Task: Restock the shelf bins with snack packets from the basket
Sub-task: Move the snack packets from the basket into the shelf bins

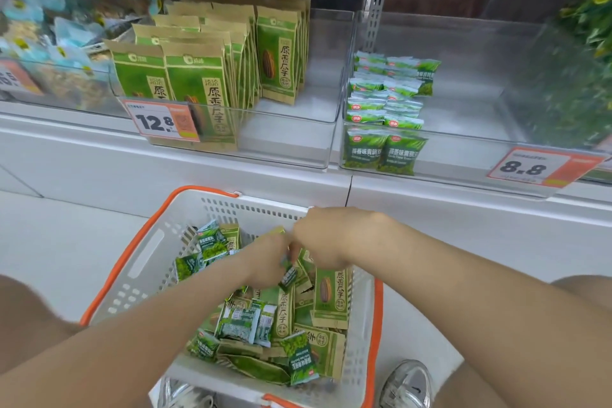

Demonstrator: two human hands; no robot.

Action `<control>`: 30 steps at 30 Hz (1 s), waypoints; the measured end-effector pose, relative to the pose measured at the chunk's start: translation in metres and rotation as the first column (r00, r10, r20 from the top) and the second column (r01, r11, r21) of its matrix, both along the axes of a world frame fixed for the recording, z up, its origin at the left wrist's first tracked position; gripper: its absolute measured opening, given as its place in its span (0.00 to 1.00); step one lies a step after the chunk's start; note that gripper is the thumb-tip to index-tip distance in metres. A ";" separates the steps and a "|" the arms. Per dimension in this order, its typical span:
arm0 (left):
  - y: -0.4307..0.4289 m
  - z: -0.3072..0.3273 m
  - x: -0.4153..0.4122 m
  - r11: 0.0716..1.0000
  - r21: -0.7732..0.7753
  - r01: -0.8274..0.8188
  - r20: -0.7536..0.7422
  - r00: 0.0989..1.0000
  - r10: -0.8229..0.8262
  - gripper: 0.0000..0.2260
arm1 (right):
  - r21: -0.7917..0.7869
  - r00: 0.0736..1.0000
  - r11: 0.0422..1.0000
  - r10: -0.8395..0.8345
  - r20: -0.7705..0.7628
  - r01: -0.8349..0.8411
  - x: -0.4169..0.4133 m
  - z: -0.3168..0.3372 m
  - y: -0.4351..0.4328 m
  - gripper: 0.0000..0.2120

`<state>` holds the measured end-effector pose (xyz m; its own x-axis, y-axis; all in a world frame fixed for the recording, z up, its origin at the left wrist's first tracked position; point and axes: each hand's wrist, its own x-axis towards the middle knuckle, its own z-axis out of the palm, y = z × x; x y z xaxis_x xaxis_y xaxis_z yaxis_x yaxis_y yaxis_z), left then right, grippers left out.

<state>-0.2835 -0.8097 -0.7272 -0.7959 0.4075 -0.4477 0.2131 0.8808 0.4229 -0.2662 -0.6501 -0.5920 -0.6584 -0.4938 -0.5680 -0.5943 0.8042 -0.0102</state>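
A white basket with an orange rim (139, 242) stands on the floor below the shelf. It holds tall brown-and-green seed packets (328, 291) mixed with small green pea packets (245, 325). Both hands are down in its far side, close together. My left hand (265, 262) curls its fingers round a small green pea packet (288, 276). My right hand (324, 238) is curled beside it with fingertips down among the packets; what it grips is hidden. On the shelf, one clear bin (291, 142) holds rows of seed packets (198, 76). The clear bin to its right (463, 159) holds pea packets (384, 103) on its left side.
Price tags reading 12.8 (159, 121) and 8.8 (530, 167) hang on the bin fronts. A bin of blue packets (49, 43) sits far left, green-yellow packets (583, 43) far right. A metal upright (377, 3) divides the shelf. My shoe (407, 384) stands beside the basket.
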 end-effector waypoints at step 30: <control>0.040 0.142 0.003 0.253 0.910 -0.329 0.170 0.851 0.496 0.10 | -0.680 0.622 0.180 -0.613 0.487 0.711 0.004 0.054 0.059 0.17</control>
